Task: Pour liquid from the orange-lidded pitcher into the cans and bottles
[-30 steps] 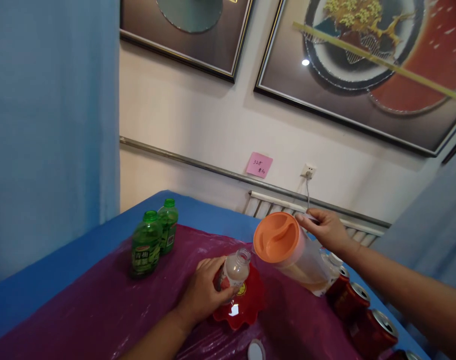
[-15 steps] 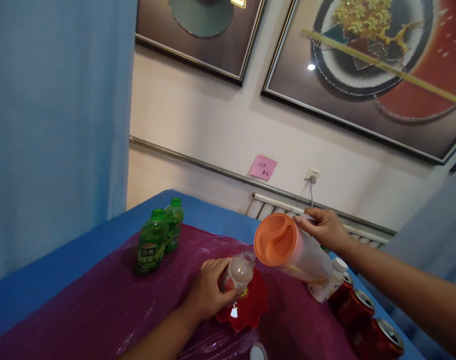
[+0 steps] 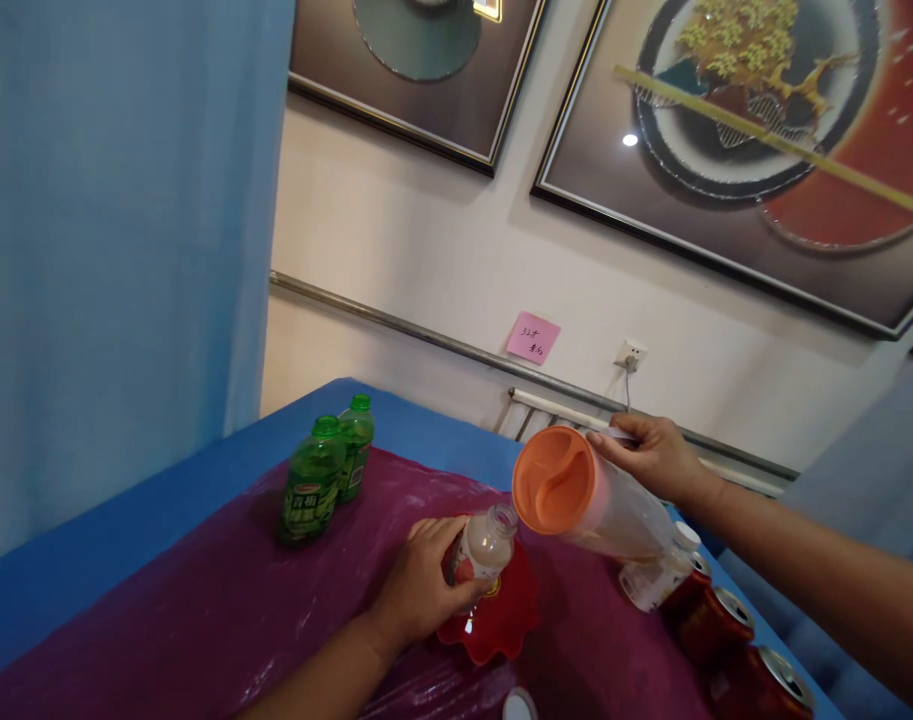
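So the left hand (image 3: 426,580) was wrapped around the clear bottle (image 3: 487,550), mouth up, over the red dish (image 3: 493,632); can't tell if its base touched down. Right hand (image 3: 655,455) had its fingers closed on the handle (image 3: 619,435) of the jug (image 3: 613,508), up to the right, with the orange lid (image 3: 555,482) right by the bottle's mouth. Versus a second earlier, the jug looked tipped a bit flatter, and more of the capped bottle (image 3: 651,580) showed behind it. I'd read that as the pour carrying on, though I couldn't make out a stream.
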A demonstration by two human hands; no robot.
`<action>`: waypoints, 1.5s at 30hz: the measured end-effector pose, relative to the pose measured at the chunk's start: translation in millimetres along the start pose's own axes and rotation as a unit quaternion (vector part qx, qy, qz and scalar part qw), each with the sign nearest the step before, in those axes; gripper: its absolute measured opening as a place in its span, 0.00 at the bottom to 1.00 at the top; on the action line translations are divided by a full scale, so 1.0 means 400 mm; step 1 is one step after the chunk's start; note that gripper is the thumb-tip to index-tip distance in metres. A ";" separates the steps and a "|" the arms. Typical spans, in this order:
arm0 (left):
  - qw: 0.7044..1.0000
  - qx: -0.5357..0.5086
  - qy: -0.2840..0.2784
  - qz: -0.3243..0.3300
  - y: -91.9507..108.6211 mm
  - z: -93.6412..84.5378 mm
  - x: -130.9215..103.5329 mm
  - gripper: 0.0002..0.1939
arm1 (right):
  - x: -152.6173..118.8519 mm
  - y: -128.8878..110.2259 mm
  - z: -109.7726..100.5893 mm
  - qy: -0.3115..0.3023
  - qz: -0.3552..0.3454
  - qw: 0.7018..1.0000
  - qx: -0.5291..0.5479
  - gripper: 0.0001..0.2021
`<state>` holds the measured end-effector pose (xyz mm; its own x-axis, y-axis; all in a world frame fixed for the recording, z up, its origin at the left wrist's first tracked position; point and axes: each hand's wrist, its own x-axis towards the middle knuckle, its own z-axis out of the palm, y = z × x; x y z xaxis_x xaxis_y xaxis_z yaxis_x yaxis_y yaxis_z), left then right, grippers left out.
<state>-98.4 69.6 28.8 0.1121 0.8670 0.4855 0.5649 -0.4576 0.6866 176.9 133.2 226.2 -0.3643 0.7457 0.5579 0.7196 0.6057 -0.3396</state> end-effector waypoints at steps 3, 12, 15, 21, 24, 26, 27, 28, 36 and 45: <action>1.000 -0.003 -0.003 0.000 -0.001 0.000 0.000 0.28 | 0.002 -0.005 -0.002 -0.009 -0.003 1.000 -0.006 0.28; 1.000 -0.014 -0.003 0.008 -0.003 0.000 0.000 0.30 | 0.008 -0.017 -0.006 -0.015 -0.008 1.000 -0.005 0.28; 1.000 -0.015 -0.005 0.008 -0.002 -0.001 -0.002 0.31 | 0.010 -0.016 -0.008 -0.018 -0.010 1.000 -0.004 0.27; 1.000 -0.008 0.007 0.007 -0.002 -0.001 -0.003 0.32 | 0.008 -0.013 -0.008 -0.018 -0.009 1.000 0.005 0.27; 1.000 -0.005 0.004 0.004 0.000 -0.002 -0.003 0.31 | 0.007 -0.018 -0.007 -0.018 -0.012 1.000 0.006 0.27; 1.000 -0.006 0.002 0.001 0.002 -0.003 -0.002 0.30 | 0.006 -0.021 -0.007 -0.017 -0.012 1.000 0.003 0.26; 1.000 -0.006 0.002 0.000 0.002 -0.003 -0.002 0.30 | 0.006 -0.023 -0.008 -0.017 -0.011 1.000 0.001 0.26; 1.000 -0.007 0.002 0.000 0.003 -0.004 -0.003 0.29 | 0.006 -0.024 -0.009 -0.019 -0.010 1.000 0.001 0.26; 1.000 -0.010 0.003 -0.003 0.005 -0.006 -0.006 0.31 | 0.003 -0.028 -0.013 -0.015 -0.017 1.000 -0.008 0.26; 1.000 -0.011 -0.001 -0.006 0.005 -0.006 -0.006 0.32 | -0.003 -0.040 -0.017 -0.030 -0.018 0.999 -0.006 0.26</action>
<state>-99.5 66.2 30.6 0.1074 0.8727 0.4763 0.5473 -0.4519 0.7044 169.6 120.7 236.1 -0.4245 0.7393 0.5227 0.7121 0.6292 -0.3116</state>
